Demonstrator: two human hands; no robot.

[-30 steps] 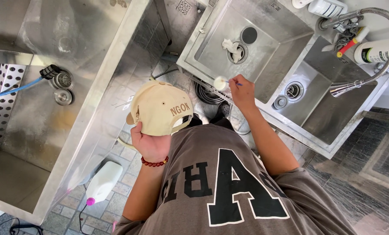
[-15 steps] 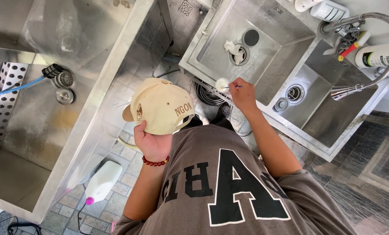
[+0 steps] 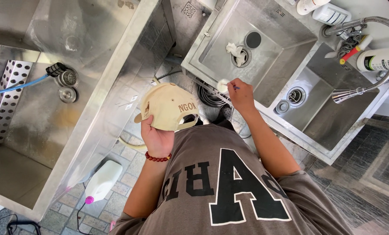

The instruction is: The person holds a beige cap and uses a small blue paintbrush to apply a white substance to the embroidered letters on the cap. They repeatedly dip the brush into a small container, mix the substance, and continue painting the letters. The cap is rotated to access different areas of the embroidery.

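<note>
The left hand (image 3: 159,138) gripped a beige cap (image 3: 168,106). The right hand (image 3: 241,93) pinched a small brush (image 3: 224,85) near the sink (image 3: 264,91). Scrubbing seemed underway, calling for brush on cap.

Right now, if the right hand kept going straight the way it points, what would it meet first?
The right hand, holding a small brush, points toward the sink. It would likely meet the sink's near rim, then the white rag by the drain; depth is hard to judge.
</note>
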